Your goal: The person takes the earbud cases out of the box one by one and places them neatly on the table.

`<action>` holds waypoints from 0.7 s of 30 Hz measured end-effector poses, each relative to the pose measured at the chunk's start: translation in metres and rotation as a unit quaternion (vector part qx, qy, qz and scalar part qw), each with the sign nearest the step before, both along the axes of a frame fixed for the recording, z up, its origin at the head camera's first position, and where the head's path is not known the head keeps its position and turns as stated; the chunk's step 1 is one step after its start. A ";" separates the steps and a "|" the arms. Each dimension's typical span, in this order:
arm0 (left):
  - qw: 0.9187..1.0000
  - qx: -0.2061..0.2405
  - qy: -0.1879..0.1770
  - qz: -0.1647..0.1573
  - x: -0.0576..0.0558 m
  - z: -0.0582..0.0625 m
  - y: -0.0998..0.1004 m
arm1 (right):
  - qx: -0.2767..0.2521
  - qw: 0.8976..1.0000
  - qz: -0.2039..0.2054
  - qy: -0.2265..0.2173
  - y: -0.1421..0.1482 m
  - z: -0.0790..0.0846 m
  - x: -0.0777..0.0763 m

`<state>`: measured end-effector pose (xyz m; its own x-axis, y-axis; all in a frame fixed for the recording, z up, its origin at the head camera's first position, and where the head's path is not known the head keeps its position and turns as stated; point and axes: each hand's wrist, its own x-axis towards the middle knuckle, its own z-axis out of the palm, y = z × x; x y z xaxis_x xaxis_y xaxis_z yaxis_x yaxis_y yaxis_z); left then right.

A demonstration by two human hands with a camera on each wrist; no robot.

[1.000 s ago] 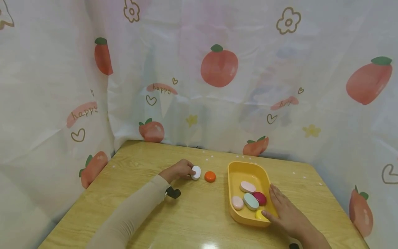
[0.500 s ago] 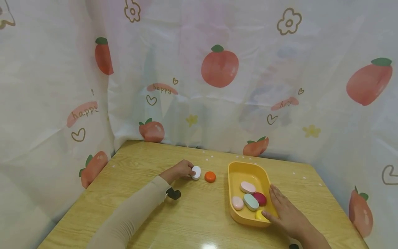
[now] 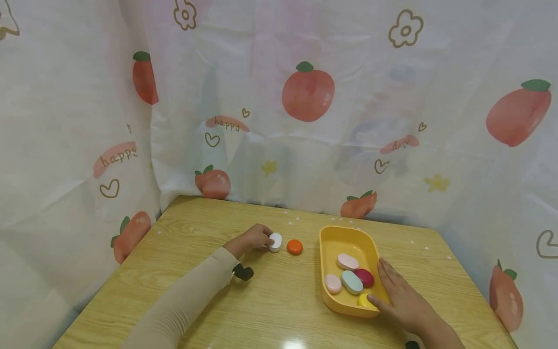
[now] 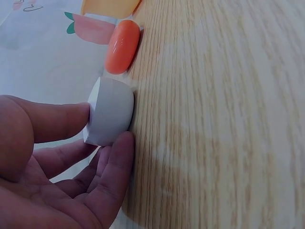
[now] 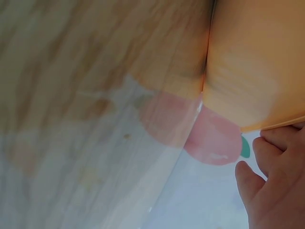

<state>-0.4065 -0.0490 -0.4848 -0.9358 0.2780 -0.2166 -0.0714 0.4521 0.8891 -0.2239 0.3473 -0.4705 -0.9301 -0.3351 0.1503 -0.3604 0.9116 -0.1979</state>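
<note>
My left hand (image 3: 255, 237) pinches a white oval pebble-like piece (image 3: 275, 242) low at the table surface. In the left wrist view the thumb presses its flat face and the fingertips (image 4: 125, 143) meet its lower rounded side. Just right of it lies a glossy orange rounded piece (image 3: 294, 247). My right hand (image 3: 405, 300) rests with extended fingers along the right rim of a yellow tray (image 3: 323, 261), its thumb reaching over the rim. Inside the tray are two pale pink pieces (image 3: 347, 262), a mint one (image 3: 351, 282), a crimson one (image 3: 364, 278) and a yellow one (image 3: 365, 301), partly hidden.
The wood-grain table (image 3: 261, 300) ends against a white fruit-print curtain (image 3: 261, 145) at the back and sides. Small white specks lie near the far edge. Part of a dark strap (image 3: 243, 272) hangs beside the left wrist.
</note>
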 end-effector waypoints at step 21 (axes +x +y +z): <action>0.999 0.036 -0.008 0.005 -0.004 0.000 -0.006 | -0.006 1.000 -0.015 -0.009 -0.001 0.002 0.001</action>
